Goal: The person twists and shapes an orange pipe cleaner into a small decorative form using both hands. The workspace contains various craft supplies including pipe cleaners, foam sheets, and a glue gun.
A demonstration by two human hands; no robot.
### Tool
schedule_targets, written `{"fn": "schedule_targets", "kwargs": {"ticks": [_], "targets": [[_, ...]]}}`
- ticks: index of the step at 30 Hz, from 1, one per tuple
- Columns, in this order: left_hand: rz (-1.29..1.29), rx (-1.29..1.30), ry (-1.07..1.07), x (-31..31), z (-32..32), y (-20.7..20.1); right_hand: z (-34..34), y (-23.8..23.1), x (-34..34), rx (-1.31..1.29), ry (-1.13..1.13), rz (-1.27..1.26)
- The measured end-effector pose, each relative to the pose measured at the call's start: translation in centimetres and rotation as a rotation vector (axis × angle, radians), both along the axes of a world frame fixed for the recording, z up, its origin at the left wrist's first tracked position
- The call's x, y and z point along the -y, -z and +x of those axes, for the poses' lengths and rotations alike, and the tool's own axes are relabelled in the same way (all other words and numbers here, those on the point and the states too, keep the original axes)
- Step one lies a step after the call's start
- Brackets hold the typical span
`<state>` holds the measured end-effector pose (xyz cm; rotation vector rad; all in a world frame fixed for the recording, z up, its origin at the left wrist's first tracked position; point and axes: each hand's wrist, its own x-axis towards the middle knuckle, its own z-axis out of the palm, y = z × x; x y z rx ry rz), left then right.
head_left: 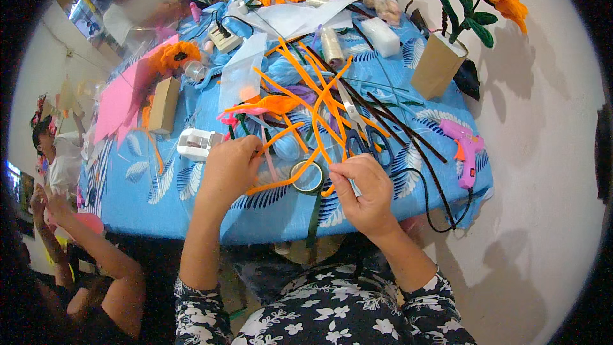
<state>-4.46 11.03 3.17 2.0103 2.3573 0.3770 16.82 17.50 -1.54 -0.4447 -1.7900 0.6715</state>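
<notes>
My left hand (231,167) is closed with its fingers wrapped round an orange pipe cleaner (281,184), which runs out from under it toward the right. My right hand (365,193) pinches thumb against forefinger on another orange pipe cleaner (321,139); a short orange end shows below the fingertips. Between the hands lies a roll of green tape (307,176). Just beyond the right hand are dark-handled scissors (355,121), blades pointing away. Several loose orange pipe cleaners (297,67) spread across the middle, over an orange petal shape (276,103).
A blue patterned cloth (159,207) covers the table. At right lie a pink glue gun (463,153) with its cord and dark brown stems (408,131). A white tape dispenser (199,145) sits by my left hand. A flower pot (439,67) stands back right. People work at left.
</notes>
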Motion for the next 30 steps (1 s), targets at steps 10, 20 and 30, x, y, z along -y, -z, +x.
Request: {"fn": "schedule_targets", "kwargs": {"ticks": [10, 20, 30], "targets": [[0.065, 0.211, 0.035, -0.6, -0.7, -0.7, -0.1, -0.5, -0.2, 0.027, 0.025, 0.036], [0.172, 1.324, 0.257, -3.5, 0.7, -4.2, -3.2, -5.4, -2.4, -0.135, -0.059, -0.394], [0.062, 1.504, 0.261, -4.1, 0.6, -1.9, -6.1, -7.2, -6.4, -0.156, -0.341, -0.763]]}}
